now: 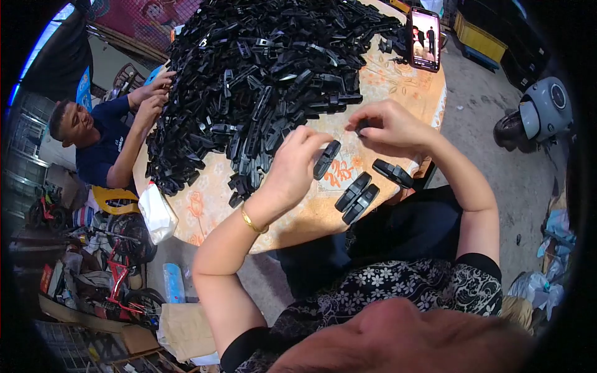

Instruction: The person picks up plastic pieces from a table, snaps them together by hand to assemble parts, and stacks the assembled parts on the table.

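My left hand [291, 168], with a gold bangle at the wrist, pinches a black oblong plastic piece [327, 159] between thumb and fingers, just above the table. To its right, my right hand [393, 126] has its fingers closed on a small black part [361, 127], mostly hidden by the fingertips. Nearer to me, a pair of similar black oblong pieces [357, 198] lies side by side at the table's edge. Another black oblong piece [392, 173] rests below my right hand. A large heap of black plastic parts [267, 81] covers the far and left part of the table.
The round table [205, 211] has a flowered orange-and-cream cover. A lit phone [425, 40] stands at its far right edge. A co-worker [102, 137] sits at the left, hands at the heap. A white bag [157, 214] hangs at the left edge; a scooter [544, 112] stands right.
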Action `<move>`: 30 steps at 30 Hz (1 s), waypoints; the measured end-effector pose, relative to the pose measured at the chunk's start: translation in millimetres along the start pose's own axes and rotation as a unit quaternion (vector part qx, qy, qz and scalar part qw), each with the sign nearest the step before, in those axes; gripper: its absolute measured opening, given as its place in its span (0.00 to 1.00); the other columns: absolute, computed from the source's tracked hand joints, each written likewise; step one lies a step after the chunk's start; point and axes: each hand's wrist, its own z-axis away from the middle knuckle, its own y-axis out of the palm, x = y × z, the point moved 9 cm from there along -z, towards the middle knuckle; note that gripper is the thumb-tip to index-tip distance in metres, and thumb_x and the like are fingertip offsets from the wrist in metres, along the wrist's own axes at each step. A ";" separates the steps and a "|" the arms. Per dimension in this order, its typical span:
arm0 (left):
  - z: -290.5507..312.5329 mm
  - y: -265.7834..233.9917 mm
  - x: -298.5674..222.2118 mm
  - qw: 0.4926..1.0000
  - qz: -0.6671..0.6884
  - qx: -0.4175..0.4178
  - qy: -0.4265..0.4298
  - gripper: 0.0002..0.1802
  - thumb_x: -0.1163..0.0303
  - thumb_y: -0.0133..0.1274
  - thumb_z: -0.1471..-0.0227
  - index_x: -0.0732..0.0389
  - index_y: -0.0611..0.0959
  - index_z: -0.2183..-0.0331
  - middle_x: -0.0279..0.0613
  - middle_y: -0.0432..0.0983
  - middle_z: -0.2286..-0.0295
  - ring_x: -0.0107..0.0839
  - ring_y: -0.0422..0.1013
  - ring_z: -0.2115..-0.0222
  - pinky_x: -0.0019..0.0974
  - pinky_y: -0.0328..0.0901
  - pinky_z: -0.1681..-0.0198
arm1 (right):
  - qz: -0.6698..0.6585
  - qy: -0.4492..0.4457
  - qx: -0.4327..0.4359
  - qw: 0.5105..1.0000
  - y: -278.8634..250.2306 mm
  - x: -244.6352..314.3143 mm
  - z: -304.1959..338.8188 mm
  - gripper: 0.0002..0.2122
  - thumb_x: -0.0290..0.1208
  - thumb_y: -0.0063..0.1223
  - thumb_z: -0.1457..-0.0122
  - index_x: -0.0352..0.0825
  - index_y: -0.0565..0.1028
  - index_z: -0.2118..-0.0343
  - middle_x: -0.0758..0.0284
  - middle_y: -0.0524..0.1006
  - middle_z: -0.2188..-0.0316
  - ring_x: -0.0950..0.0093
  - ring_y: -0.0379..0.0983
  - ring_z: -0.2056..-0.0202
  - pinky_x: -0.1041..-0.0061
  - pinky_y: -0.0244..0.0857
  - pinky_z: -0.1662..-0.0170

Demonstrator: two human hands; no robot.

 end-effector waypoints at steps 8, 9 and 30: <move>-2.5 8.0 -10.7 0.984 -0.099 0.117 0.096 0.19 0.81 0.55 0.57 0.61 0.80 0.59 0.45 0.71 0.53 0.47 0.64 0.52 0.43 0.63 0.48 | 0.254 0.024 0.004 0.967 -7.5 5.8 7.3 0.12 0.28 0.62 0.54 0.32 0.79 0.65 0.59 0.76 0.70 0.59 0.73 0.65 0.65 0.67 0.60; -4.4 8.3 -8.7 0.984 -0.086 0.127 0.087 0.16 0.77 0.57 0.56 0.62 0.80 0.61 0.45 0.73 0.60 0.46 0.66 0.56 0.42 0.64 0.53 | 0.277 0.027 0.010 0.960 -5.3 8.1 6.2 0.12 0.28 0.62 0.54 0.32 0.79 0.65 0.59 0.75 0.71 0.59 0.72 0.65 0.65 0.67 0.60; 1.4 15.0 16.3 0.997 0.005 0.038 -0.068 0.09 0.73 0.64 0.61 0.67 0.82 0.74 0.47 0.74 0.75 0.41 0.72 0.73 0.38 0.66 0.69 | 0.152 -0.165 0.053 0.973 46.3 51.5 -6.0 0.09 0.30 0.62 0.56 0.33 0.79 0.71 0.62 0.72 0.75 0.61 0.70 0.67 0.63 0.65 0.63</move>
